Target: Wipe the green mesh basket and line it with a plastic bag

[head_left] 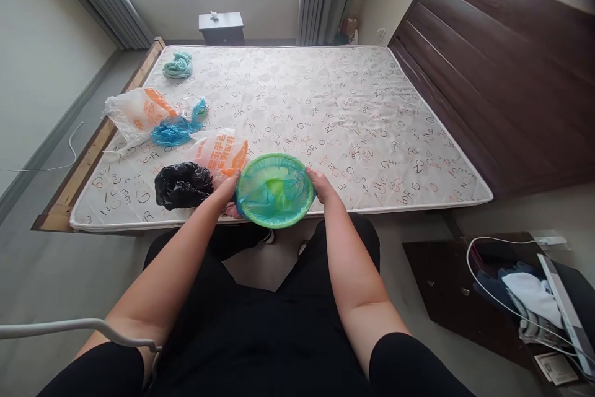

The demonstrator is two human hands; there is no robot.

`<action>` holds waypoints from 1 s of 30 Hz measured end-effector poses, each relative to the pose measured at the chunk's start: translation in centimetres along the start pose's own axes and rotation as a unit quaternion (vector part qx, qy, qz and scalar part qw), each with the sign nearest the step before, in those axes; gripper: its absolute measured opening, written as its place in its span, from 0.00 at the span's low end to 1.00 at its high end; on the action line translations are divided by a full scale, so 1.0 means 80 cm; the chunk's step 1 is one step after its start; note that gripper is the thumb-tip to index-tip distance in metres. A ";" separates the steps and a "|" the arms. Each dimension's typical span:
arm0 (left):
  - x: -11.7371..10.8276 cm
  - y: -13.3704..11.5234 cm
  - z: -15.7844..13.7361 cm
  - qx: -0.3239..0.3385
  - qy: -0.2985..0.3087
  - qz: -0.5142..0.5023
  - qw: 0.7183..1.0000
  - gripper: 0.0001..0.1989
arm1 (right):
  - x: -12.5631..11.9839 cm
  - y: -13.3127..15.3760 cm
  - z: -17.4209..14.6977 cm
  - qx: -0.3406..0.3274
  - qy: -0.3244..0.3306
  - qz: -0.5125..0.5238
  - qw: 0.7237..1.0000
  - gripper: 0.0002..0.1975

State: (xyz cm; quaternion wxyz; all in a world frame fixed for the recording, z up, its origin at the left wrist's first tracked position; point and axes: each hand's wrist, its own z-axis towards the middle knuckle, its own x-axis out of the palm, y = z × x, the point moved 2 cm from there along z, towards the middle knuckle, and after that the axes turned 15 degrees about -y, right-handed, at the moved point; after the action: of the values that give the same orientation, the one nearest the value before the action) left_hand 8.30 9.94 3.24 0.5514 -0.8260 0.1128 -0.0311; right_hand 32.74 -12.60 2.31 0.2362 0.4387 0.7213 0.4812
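Held level in front of my lap is a round green bin with a thin blue plastic bag over its rim and inside. Its depth cannot be told from above. My left hand grips the left side of the rim, and my right hand grips the right side; the fingers are partly hidden underneath. Just left of my left hand lies a crumpled black plastic bag. Behind that is a white plastic bag with orange print. Something pink shows beneath my left hand.
The patterned mattress fills the middle. On its left lie another white-and-orange bag, a blue plastic bag and a teal cloth. A dark headboard stands right. A nightstand with clothes and cables is at lower right.
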 end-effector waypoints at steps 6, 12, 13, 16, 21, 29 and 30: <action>0.035 -0.014 0.017 -0.090 0.071 0.031 0.993 0.17 | 0.006 0.017 -0.003 -0.111 -0.075 -0.002 0.991 0.16; 0.037 -0.019 -0.008 0.084 0.025 -0.088 0.992 0.15 | 0.016 0.035 -0.004 -0.085 -0.046 0.141 0.985 0.18; 0.035 -0.016 -0.013 0.087 0.024 -0.095 0.991 0.16 | 0.017 0.036 -0.004 -0.077 -0.042 0.152 0.984 0.19; 0.023 -0.005 -0.029 0.078 0.015 -0.079 0.994 0.18 | 0.021 0.031 -0.003 -0.055 -0.038 0.153 0.986 0.20; -0.009 0.004 -0.071 0.166 -0.078 0.219 0.958 0.21 | 0.032 0.012 0.000 -0.041 -0.045 0.056 0.997 0.21; 0.096 -0.007 -0.114 0.514 0.287 0.489 0.644 0.18 | 0.038 0.008 -0.003 -0.109 -0.028 -0.034 0.993 0.16; 0.108 0.001 -0.109 0.496 0.307 0.510 0.632 0.16 | 0.036 0.008 -0.003 -0.113 -0.037 -0.049 0.992 0.16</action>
State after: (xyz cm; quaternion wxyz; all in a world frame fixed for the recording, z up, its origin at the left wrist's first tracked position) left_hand 15.13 0.13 5.92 0.7399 -0.1815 0.6460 -0.0480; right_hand 31.35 -10.12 3.18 0.3341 0.3910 0.6734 0.5311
